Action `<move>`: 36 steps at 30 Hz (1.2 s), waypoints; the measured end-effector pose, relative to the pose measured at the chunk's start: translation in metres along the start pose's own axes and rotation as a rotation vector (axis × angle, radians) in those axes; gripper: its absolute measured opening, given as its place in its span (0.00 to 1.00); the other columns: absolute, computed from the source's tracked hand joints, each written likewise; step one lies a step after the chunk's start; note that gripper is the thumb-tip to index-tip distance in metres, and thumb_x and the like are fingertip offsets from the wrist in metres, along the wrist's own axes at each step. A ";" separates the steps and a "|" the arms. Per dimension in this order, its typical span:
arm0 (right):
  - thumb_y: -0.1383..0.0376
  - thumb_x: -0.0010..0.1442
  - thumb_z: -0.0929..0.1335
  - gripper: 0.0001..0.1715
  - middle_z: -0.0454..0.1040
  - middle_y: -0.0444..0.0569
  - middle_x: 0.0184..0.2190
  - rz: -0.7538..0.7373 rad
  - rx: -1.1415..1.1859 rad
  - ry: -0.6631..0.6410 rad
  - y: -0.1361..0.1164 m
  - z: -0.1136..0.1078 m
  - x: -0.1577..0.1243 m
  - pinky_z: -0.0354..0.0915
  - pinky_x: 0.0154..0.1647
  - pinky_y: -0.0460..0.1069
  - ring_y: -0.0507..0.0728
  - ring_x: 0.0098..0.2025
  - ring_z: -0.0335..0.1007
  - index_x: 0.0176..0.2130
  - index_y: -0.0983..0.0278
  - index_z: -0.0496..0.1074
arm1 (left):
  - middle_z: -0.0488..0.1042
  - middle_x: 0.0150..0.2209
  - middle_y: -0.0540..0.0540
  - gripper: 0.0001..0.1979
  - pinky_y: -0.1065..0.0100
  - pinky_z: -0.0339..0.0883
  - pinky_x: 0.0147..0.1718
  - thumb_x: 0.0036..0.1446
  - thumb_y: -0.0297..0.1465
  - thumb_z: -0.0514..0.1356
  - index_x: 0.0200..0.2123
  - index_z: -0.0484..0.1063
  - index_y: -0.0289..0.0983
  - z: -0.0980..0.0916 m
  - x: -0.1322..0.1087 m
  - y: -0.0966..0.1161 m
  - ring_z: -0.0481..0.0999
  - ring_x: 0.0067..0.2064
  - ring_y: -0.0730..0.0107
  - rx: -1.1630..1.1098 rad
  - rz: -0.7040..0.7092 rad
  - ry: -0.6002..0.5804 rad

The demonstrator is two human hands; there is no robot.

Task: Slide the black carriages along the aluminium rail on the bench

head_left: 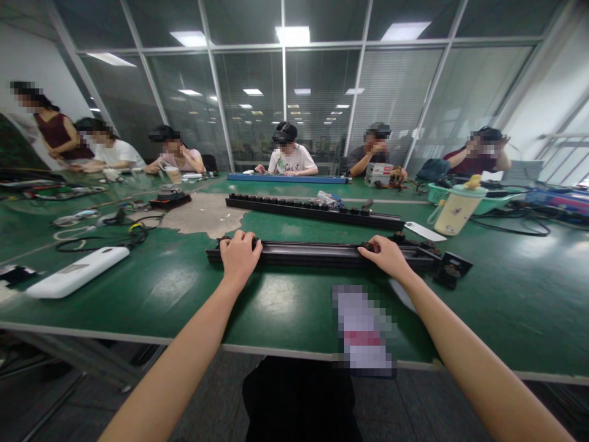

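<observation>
A long black rail (308,253) with a lighter groove along its top lies crosswise on the green table in front of me. My left hand (240,255) is closed over a small black block at the rail's left end; the fingers hide most of it. Toward the other end, my right hand (388,255) pinches another small black block (367,246) on top of the rail. Past the right hand, small black parts (427,247) sit on the rail's end, and a black bracket-like piece (453,270) is beside it.
Behind lies a second black rail (294,207) carrying several black blocks. A white device (78,273) and cables (115,230) are to the left. A cream tumbler (455,212) stands at the right, near a green basket (501,201). Several people sit across the table.
</observation>
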State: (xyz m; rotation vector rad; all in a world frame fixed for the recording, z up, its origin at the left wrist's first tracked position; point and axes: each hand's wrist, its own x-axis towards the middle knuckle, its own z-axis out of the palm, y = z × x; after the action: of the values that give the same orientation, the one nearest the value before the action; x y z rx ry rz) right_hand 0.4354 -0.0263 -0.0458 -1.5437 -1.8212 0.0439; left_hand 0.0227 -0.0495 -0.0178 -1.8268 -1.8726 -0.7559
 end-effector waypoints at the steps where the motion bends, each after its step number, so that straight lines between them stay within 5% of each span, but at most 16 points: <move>1: 0.37 0.55 0.68 0.29 0.69 0.46 0.24 0.016 0.022 -0.010 0.000 -0.002 0.000 0.55 0.32 0.52 0.57 0.29 0.64 0.27 0.58 0.64 | 0.77 0.48 0.38 0.16 0.53 0.59 0.52 0.68 0.39 0.53 0.46 0.78 0.39 0.000 0.000 0.000 0.75 0.48 0.52 0.000 0.000 0.001; 10: 0.30 0.48 0.71 0.36 0.72 0.46 0.25 0.078 0.128 -0.030 0.005 -0.005 -0.002 0.57 0.32 0.51 0.57 0.29 0.66 0.29 0.59 0.71 | 0.77 0.47 0.39 0.17 0.53 0.59 0.51 0.69 0.39 0.52 0.46 0.78 0.38 0.001 0.000 0.000 0.75 0.48 0.52 0.010 0.011 0.012; 36: 0.43 0.54 0.71 0.22 0.70 0.41 0.23 0.103 -0.010 -0.032 0.003 -0.003 0.000 0.54 0.33 0.50 0.56 0.28 0.67 0.30 0.58 0.67 | 0.77 0.48 0.38 0.16 0.53 0.59 0.52 0.68 0.39 0.53 0.46 0.78 0.39 0.000 0.000 0.000 0.75 0.48 0.51 -0.009 -0.002 -0.002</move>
State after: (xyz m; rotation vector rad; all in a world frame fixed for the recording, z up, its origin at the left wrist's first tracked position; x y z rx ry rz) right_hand 0.4397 -0.0265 -0.0456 -1.6516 -1.7674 0.1095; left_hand 0.0230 -0.0494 -0.0176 -1.8319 -1.8759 -0.7651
